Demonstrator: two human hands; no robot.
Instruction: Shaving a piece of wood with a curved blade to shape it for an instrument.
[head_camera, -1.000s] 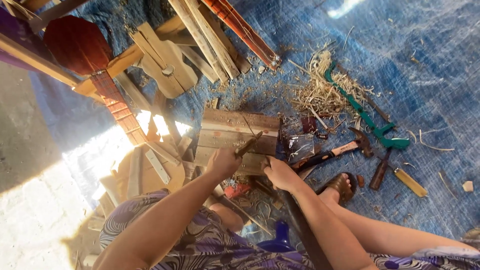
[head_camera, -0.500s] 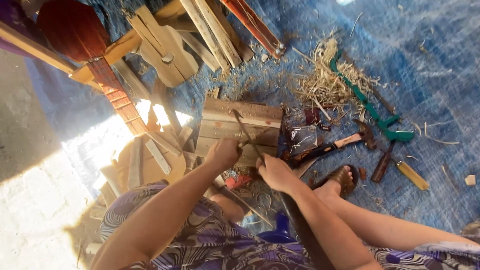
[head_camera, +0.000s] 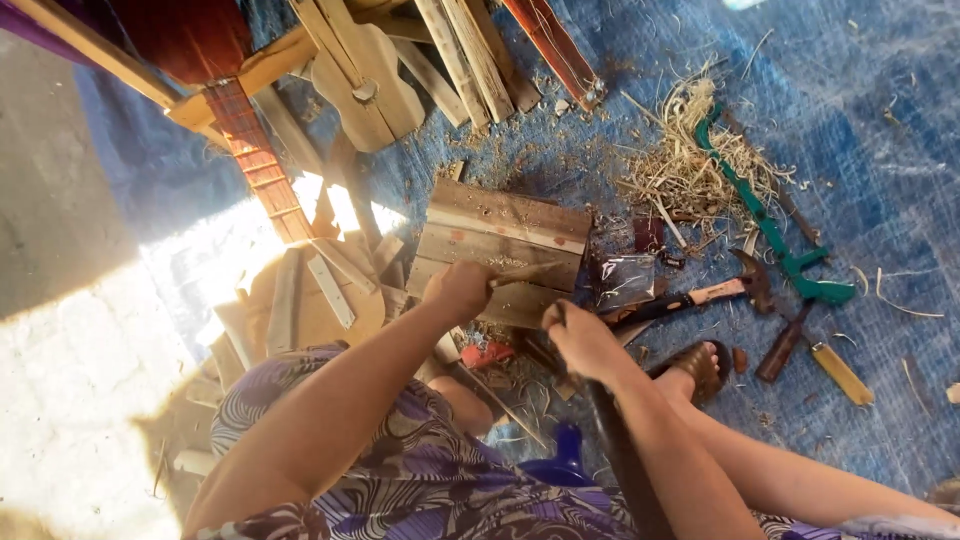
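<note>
Where fists overlap, left hand (head_camera: 458, 290) gripping thin stick (head_camera: 525, 274), right hand (head_camera: 580, 340) clenched around half-hidden dark handle (head_camera: 622, 455).

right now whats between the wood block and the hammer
In the head view, a clear plastic bag lies on the tarp between the wood block and the hammer.
</note>
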